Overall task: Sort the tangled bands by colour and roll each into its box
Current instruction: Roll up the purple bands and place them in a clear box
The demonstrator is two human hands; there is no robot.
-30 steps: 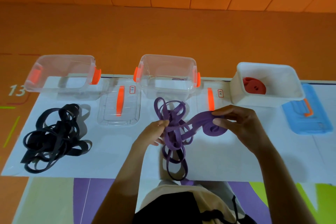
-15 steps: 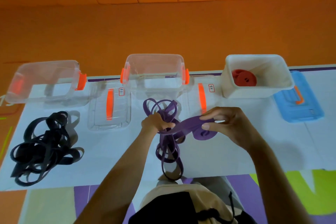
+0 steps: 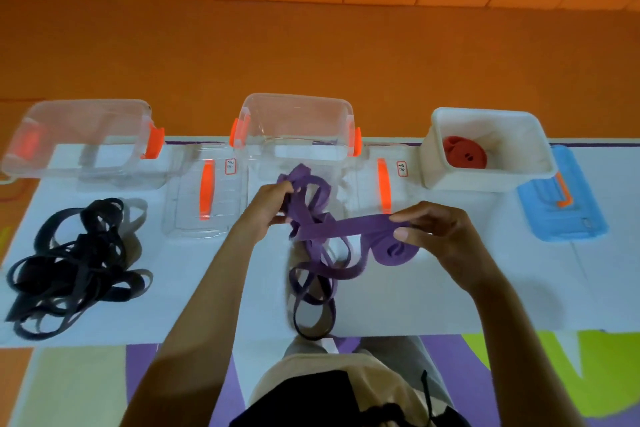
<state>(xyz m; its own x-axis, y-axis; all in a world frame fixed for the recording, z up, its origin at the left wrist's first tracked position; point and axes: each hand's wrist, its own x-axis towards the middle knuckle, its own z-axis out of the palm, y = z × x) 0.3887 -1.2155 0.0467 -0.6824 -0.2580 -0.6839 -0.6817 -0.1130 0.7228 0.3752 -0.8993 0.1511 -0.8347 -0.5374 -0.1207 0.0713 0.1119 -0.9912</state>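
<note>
Rolling the purple band [image 3: 332,230]: right hand [image 3: 443,236] pinches the coil [image 3: 394,251], left hand [image 3: 268,206] at nine o'clock grips the tangle [image 3: 311,194]; slack needed next.

An indoor room laid out as a staged sorting station — not clearly a home or shop. Plain orange flooring [image 3: 311,45] surrounds a white sheet [image 3: 519,288] bordered by purple-and-lime patterned mats [image 3: 519,367], with clear plastic storage boxes with orange clips [image 3: 298,114] and sticker-labelled clear lids [image 3: 187,204] set in a row.
</note>
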